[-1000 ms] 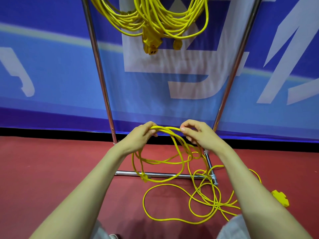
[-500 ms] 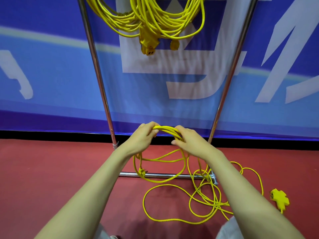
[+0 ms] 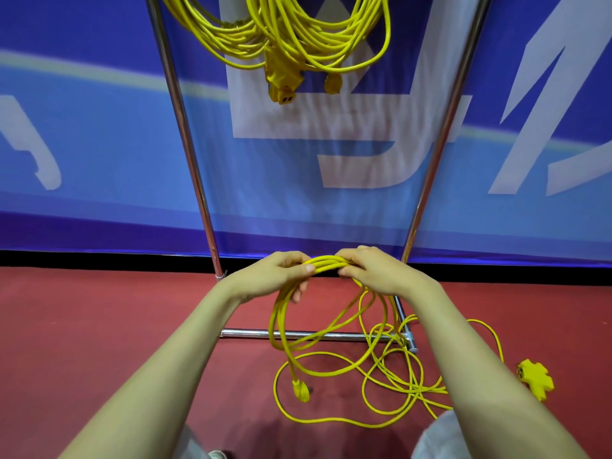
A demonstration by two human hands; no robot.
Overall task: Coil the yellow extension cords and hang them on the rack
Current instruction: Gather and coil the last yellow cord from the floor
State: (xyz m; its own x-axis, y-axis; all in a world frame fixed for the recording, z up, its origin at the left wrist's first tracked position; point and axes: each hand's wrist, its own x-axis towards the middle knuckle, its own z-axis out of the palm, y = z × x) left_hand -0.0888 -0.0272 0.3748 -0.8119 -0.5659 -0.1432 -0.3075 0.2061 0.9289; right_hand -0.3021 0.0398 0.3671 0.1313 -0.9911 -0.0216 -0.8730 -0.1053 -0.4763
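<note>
My left hand [image 3: 275, 276] and my right hand [image 3: 374, 270] both grip the top of a bundle of loops of a yellow extension cord [image 3: 326, 262], held low in front of the rack. The loops hang down, and the plug end [image 3: 300, 389] dangles from them just above the red floor. The rest of this cord lies loose on the floor [image 3: 390, 385], running to a yellow multi-outlet head [image 3: 536, 378] at the right. Coiled yellow cords [image 3: 298, 31] hang from the top of the chrome rack [image 3: 185, 134].
The rack's chrome base bar [image 3: 251, 333] lies on the red floor under my hands, its right upright [image 3: 440, 140] behind my right hand. A blue and white banner [image 3: 99, 144] forms the wall behind. My knees [image 3: 437, 438] show at the bottom edge.
My hands have come closer together on the coil's top, and more loops are gathered in the bundle. The plug end now hangs lower, and less cord lies loose on the floor.
</note>
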